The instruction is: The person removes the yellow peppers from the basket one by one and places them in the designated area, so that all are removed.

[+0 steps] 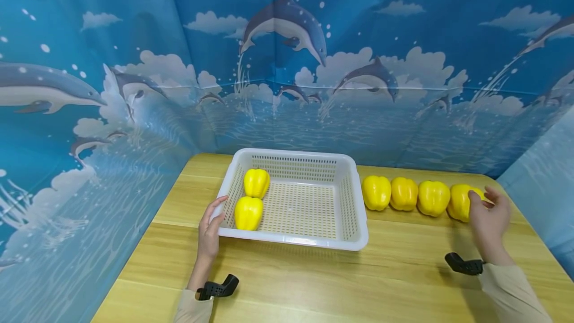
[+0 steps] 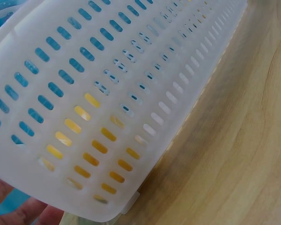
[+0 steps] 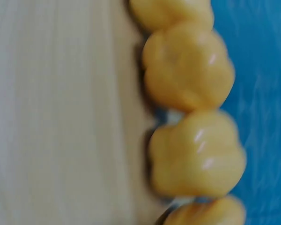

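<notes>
A white perforated plastic basket (image 1: 291,238) stands on the wooden table, with two yellow bell peppers (image 1: 248,213) along its left side. My left hand (image 1: 209,231) holds the basket's left rim near the front corner; in the left wrist view its fingers (image 2: 25,213) show at the rim. Right of the basket, several more yellow bell peppers (image 1: 376,193) form a row. At the row's right end my right hand (image 1: 491,218) has its thumb overlapping the last bell pepper (image 1: 459,203), fingers loosely bent and apart from the thumb. The right wrist view shows peppers (image 3: 196,154) but no hand.
A blue curtain (image 1: 287,118) printed with dolphins hangs behind the table and along both sides. The wooden tabletop (image 1: 358,288) stretches in front of the basket and the row. Each wrist wears a black camera mount (image 1: 219,288).
</notes>
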Demonstrator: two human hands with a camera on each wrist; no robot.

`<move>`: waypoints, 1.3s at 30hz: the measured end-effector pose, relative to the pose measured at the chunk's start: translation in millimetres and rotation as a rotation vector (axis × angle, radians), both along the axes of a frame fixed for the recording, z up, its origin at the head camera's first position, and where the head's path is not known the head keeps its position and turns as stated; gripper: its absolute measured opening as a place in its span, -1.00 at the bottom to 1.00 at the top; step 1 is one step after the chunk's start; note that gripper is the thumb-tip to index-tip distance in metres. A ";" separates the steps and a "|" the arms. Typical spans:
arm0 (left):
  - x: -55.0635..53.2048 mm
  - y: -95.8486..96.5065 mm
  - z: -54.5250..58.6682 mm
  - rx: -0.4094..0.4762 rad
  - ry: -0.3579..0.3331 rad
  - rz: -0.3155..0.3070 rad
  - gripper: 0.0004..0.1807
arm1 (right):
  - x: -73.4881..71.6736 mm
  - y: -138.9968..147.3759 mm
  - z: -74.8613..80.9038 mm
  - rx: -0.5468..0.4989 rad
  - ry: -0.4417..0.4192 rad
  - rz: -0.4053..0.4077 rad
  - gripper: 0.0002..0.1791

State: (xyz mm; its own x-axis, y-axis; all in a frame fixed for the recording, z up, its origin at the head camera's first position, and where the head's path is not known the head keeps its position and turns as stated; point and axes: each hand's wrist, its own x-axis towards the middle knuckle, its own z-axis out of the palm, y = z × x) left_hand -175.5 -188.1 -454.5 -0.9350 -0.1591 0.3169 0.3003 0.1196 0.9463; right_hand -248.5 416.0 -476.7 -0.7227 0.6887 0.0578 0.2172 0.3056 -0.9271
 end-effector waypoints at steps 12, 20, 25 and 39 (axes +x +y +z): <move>0.3 1.1 1.7 -0.019 0.013 0.007 -0.58 | 10.2 -90.4 64.6 -0.054 0.270 0.190 -0.67; 0.6 0.8 2.0 -0.014 0.000 0.006 -0.58 | 28.1 -147.8 101.0 -0.076 0.368 0.399 -0.71; 0.3 1.0 1.4 -0.011 0.015 0.003 -0.58 | 34.6 -167.8 105.5 -0.018 0.364 0.557 -0.68; 0.5 1.1 1.5 -0.005 -0.002 0.007 -0.57 | 36.3 -226.6 120.4 -0.024 0.297 0.932 -0.68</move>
State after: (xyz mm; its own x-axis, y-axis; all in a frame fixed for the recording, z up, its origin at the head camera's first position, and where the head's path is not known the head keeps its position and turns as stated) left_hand -174.9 -187.0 -453.0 -0.9346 -0.1641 0.3156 0.2975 0.1261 0.9464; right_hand -212.2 189.3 -356.4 -0.9361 -0.1477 0.3191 -0.3454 0.2163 -0.9132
